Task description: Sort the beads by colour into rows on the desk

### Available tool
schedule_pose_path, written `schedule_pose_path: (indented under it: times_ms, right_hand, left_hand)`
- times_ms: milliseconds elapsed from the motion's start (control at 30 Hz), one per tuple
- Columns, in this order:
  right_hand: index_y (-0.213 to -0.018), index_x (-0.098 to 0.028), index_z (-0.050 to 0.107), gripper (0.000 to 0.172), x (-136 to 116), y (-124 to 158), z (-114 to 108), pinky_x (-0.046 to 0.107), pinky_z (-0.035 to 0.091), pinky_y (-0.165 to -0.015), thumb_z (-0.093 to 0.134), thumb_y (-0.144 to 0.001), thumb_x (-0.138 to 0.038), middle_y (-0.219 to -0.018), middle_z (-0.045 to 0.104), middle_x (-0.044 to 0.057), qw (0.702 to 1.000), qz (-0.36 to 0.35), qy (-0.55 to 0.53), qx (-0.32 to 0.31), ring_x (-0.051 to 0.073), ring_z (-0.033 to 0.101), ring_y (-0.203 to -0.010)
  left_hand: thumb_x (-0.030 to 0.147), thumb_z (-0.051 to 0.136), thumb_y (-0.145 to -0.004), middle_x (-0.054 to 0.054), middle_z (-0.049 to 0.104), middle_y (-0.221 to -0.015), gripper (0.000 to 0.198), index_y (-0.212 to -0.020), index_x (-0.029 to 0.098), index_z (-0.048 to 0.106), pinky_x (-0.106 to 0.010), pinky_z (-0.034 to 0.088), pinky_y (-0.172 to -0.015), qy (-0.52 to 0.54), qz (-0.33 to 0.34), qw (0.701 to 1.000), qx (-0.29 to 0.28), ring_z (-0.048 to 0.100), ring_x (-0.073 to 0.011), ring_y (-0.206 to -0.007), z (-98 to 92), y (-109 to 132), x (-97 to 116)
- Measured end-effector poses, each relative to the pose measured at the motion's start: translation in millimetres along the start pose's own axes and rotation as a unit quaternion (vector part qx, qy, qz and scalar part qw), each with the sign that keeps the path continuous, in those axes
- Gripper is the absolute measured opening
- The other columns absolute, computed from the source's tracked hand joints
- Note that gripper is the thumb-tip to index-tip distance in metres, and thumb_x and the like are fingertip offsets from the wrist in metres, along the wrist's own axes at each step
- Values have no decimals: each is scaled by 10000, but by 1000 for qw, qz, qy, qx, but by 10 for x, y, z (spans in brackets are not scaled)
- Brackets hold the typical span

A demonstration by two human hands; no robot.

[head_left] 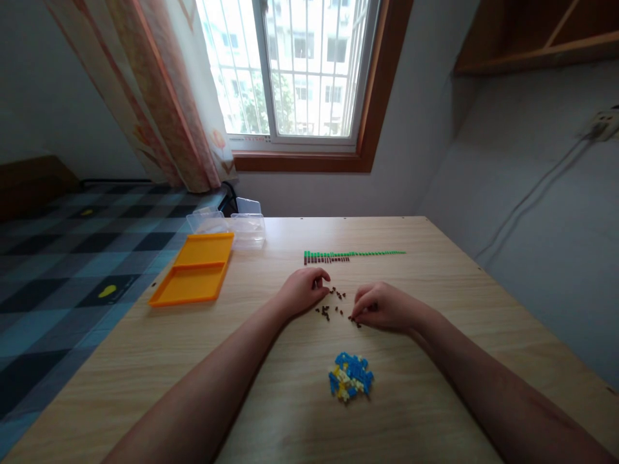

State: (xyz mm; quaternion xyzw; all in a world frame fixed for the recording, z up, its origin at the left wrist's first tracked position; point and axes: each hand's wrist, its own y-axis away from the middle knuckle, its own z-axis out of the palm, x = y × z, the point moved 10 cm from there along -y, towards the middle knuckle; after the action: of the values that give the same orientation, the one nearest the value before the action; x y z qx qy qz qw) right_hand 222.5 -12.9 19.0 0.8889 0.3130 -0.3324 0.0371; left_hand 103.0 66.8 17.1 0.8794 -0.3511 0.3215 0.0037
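Observation:
Several tiny dark brown blocks (333,304) lie loose on the wooden table (435,270) between my hands. My left hand (304,290) rests curled at their left edge, its fingertips pinched together beside the scatter; whether a block is in them I cannot make out. My right hand (382,307) lies curled at the right edge, thumb and forefinger pinched down on the blocks there. Beyond them runs a long row of green blocks (355,254) with a shorter row of brown blocks (326,260) laid along its left part.
A small heap of blue, yellow and white blocks (351,377) lies near me. An orange tray (193,277) and clear plastic boxes (242,230) stand at the table's left. A bed with a checked cover (72,258) adjoins the left edge; a wall runs along the right.

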Motion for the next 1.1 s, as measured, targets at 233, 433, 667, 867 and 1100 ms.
schedule_pose_path:
  times_ms: [233, 433, 667, 867, 1100]
  right_hand:
    - [-888, -248, 793, 227, -33, -5, 8, 226, 464, -625, 670, -757, -109, -839, 710, 8, 1000, 0, 11, 0, 114, 624, -684]
    - [-879, -226, 776, 173, 44, -3, 0, 215, 441, -604, 688, -757, -140, -815, 693, 2, 1000, 20, -12, 2, 100, 587, -661]
    - [-899, -228, 775, 180, 159, 12, -55, 230, 445, -620, 677, -771, -148, -814, 692, 14, 1000, 14, -12, 13, 122, 599, -686]
    - [-843, -229, 789, 142, 130, 13, -47, 221, 422, -586, 673, -791, -166, -760, 679, 14, 1000, 1, -16, 20, 120, 595, -659]
    - [-847, -217, 782, 126, 137, 6, -82, 235, 448, -650, 657, -831, -205, -780, 697, 21, 1000, 5, 1, 19, 134, 616, -710]
  left_hand:
    - [174, 648, -757, 9, 619, -764, 231, -985, 196, 671, -268, 407, -652, 17, -1, 1000, 3, 550, -156, -710, -10, 9, 3]
    - [147, 636, -761, 8, 614, -753, 221, -973, 187, 681, -257, 405, -636, 25, 3, 1000, 5, 542, -150, -697, -19, 14, -5]
    - [187, 690, -805, -12, 623, -797, 51, -802, 206, 738, -263, 444, -725, 64, 121, 990, -26, 578, -149, -771, -13, 97, 556]
    - [259, 744, -777, -8, 642, -842, 60, -831, 237, 757, -287, 442, -746, -3, 168, 977, -129, 592, -165, -788, 306, 252, 883]
    - [246, 732, -766, -16, 633, -872, 110, -867, 256, 773, -321, 446, -820, -52, 165, 975, -140, 587, -185, -832, 351, 256, 800]
